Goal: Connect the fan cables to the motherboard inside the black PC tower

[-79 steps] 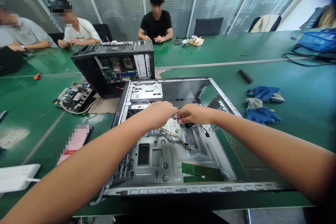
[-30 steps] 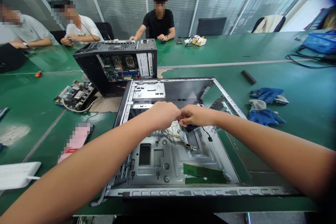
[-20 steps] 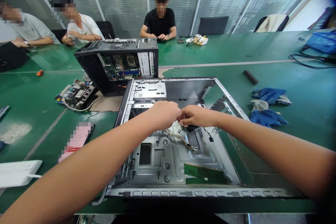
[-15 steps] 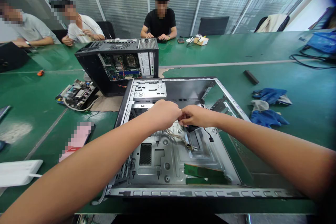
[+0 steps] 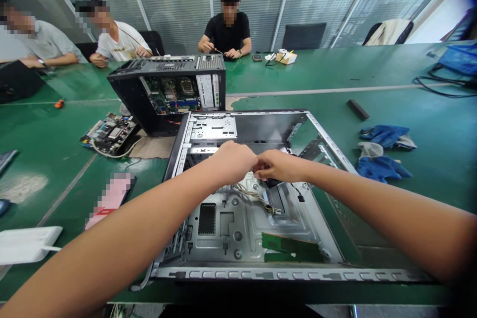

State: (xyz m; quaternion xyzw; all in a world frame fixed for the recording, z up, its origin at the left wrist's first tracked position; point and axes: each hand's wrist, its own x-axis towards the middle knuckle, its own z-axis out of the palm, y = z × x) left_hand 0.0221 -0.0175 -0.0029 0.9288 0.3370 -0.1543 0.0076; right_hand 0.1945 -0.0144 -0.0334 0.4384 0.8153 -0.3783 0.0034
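Note:
An open computer case (image 5: 246,271) lies on its side in front of me. Above its interior, my left hand (image 5: 236,161) is closed in a fist, its fingertips turned away from view. My right hand (image 5: 274,165) meets it, thumb and fingers pinched together; whatever the two hold is hidden between them. Below them a bundle of twisted cables (image 5: 257,198) runs across the metal floor of the case. A black cable connector (image 5: 300,198) hangs to the right of my right hand. Two green memory modules (image 5: 290,244) rest near the case's front edge.
Behind the case stands a second computer tower (image 5: 167,72) with its board showing. A loose motherboard (image 5: 112,133) lies to the left, near a pink phone (image 5: 112,196) and a white adapter (image 5: 28,245). Blue gloves (image 5: 383,166) lie right. Several people (image 5: 229,32) sit across the table.
My hands stay almost in place, still together over the case. Across the table, the person in black has raised a hand holding a thin tool.

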